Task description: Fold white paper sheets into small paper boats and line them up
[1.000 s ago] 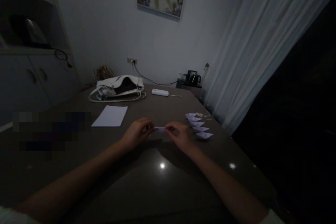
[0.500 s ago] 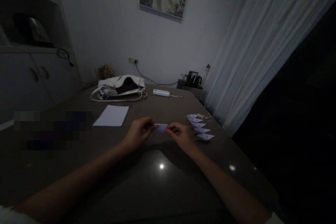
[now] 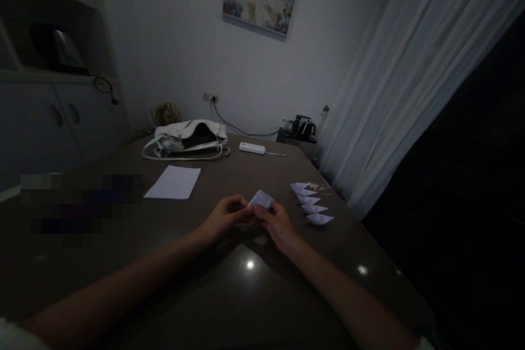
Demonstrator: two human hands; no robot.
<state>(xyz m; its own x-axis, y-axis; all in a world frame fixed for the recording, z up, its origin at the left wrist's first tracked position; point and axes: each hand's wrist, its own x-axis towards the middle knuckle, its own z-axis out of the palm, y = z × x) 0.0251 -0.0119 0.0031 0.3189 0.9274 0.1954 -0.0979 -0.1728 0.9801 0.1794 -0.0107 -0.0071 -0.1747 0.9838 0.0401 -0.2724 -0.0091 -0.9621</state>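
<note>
A small folded piece of white paper [image 3: 261, 199] is held above the table, tilted, between my two hands. My left hand [image 3: 227, 216] pinches its lower left corner, fingers curled. On the other side, my right hand [image 3: 279, 224] grips it with the thumb across the front near the lower edge; the fingers behind are partly hidden. To the right, several folded paper boats [image 3: 320, 220] stand in a row on the table. A stack of white paper sheets [image 3: 174, 182] lies to the left, beyond my left hand.
The dark glossy table [image 3: 246, 306] has a white handbag [image 3: 188, 139] at its far left and a white power bank [image 3: 251, 148] with a short cable at its far edge. Small pale bits [image 3: 318, 186] lie beside the boats. A curtain [image 3: 381, 93] hangs at the right.
The folded paper was held flat and level between both hands; now it is raised and tilted. My hands have come closer together, and my right thumb now lies over the paper.
</note>
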